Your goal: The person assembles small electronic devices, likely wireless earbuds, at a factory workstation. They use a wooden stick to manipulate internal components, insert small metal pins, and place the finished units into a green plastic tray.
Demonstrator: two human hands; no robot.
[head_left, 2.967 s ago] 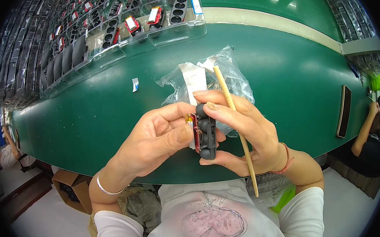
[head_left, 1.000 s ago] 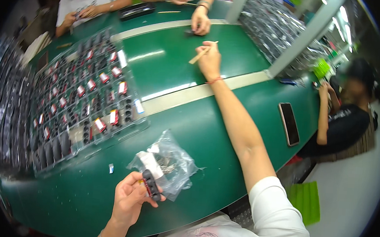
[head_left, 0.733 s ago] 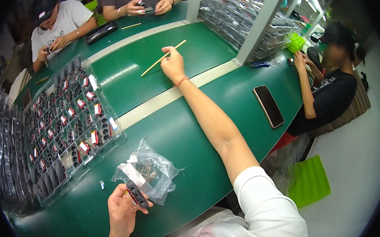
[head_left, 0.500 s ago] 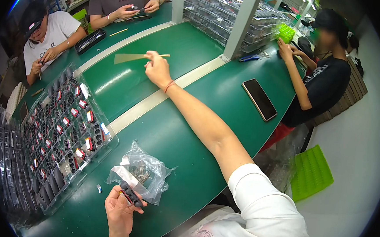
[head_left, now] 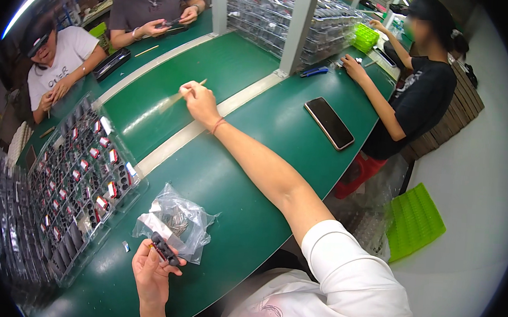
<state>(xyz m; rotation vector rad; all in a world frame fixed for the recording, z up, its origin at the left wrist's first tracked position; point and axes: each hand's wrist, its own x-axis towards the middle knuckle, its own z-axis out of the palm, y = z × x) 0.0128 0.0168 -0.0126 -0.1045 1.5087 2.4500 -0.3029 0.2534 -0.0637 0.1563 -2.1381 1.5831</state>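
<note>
My left hand (head_left: 153, 274) is closed around a small black part (head_left: 164, 249) with rounded bumps and a bit of red and yellow at its side. Just beyond it lies a clear plastic bag (head_left: 199, 219) containing thin metal pieces (head_left: 176, 219). My right arm reaches far across the table, and its hand (head_left: 199, 103) pinches a thin light-coloured stick (head_left: 203, 82). The stick's longer end is smeared by motion over the green surface. To the left, a clear compartment tray (head_left: 122, 199) holds many black parts, some with red and white pieces.
A phone (head_left: 329, 123) lies on the green table (head_left: 254, 158) to the right. Blue-handled pliers (head_left: 313, 72) lie near a grey post (head_left: 299, 32). Stacked clear trays (head_left: 269, 18) stand behind. Several people work around the table. A green basket (head_left: 417, 223) is on the floor.
The whole scene has shifted slightly left in view. The stick in my right hand has swung, its blur now slanting down-left. My left hand keeps the black part.
</note>
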